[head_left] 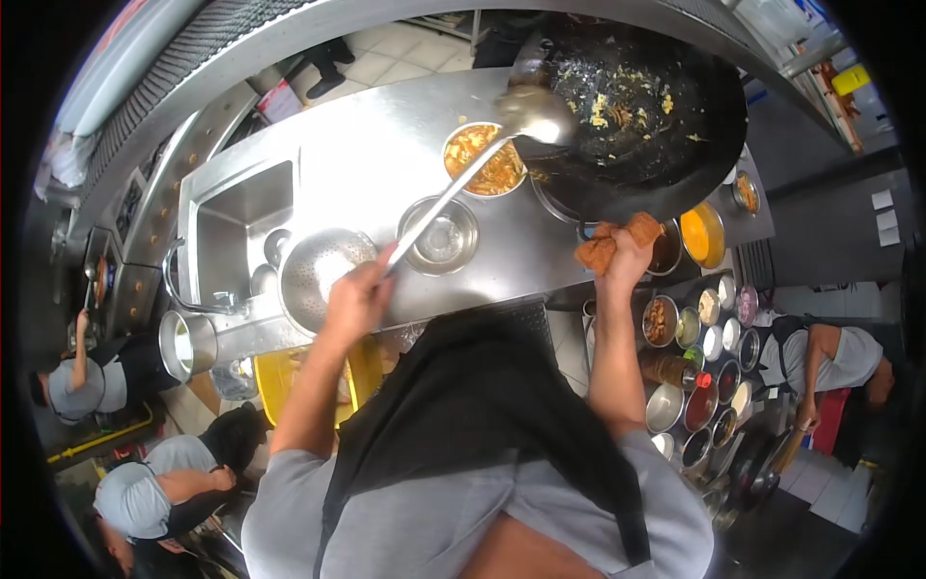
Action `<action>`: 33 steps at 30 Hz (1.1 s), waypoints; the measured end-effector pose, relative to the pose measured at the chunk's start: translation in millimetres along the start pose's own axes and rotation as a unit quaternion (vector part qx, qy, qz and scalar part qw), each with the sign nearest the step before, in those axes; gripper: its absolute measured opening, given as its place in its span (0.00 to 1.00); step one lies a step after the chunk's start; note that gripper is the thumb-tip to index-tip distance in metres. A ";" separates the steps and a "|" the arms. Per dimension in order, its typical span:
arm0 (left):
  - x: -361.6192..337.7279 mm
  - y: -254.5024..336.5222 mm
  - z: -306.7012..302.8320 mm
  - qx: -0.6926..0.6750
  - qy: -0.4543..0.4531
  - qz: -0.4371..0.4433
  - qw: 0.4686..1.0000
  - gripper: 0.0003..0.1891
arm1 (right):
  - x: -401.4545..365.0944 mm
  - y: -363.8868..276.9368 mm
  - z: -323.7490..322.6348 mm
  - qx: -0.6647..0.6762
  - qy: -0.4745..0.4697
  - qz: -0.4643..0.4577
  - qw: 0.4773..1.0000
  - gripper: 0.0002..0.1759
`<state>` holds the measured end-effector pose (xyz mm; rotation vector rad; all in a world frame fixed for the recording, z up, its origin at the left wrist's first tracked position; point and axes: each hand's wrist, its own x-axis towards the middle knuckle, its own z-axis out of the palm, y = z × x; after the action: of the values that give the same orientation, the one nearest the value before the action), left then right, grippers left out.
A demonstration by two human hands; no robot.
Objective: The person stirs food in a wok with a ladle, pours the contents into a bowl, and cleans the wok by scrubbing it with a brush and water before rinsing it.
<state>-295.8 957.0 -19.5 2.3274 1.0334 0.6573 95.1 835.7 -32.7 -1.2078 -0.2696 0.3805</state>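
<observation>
My left hand (355,297) is closed round the long handle of a metal ladle (453,191). The ladle's bowl is over the near-left rim of a big black wok (666,154), smeared with bits of yellow food. My right hand (625,262) grips an orange-brown cloth (600,253) at the wok's near edge; whatever the cloth covers is hidden. Under the ladle's handle, a round bowl of sauced food (492,169) stands on the steel counter (367,145). Nearer me is a metal bowl (442,236) with what looks like clear liquid.
A perforated strainer (323,275) lies beside the sink (241,227). Yellow liquid fills a pot (702,234) right of the cloth. Several ingredient bowls (701,405) stand at right. A yellow tray (362,372) sits below the counter. Other people (145,497) are at left and right.
</observation>
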 end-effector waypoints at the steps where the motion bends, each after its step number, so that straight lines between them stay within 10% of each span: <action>1: 4.0 11.8 17.0 -0.061 -0.022 -0.019 0.998 0.29 | -6.3 -6.0 -3.6 0.002 0.005 -0.002 1.000 0.23; 16: -46.2 156.4 110.8 -0.293 -0.372 0.209 0.856 0.22 | -290.1 -117.6 -192.0 0.159 0.292 0.057 0.941 0.26; 29: -267.0 269.0 132.5 -0.188 -0.647 0.327 0.663 0.13 | -698.2 -83.4 -271.7 0.354 0.602 -0.145 0.701 0.22; 33: -201.8 387.7 225.0 -0.189 -0.760 0.299 0.546 0.19 | -599.7 -92.4 -303.1 0.352 0.725 -0.131 0.577 0.19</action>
<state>-74.3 518.8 5.1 1.7218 -0.6866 -0.8910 -313.8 294.7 -47.9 -0.3378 1.0726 -0.7928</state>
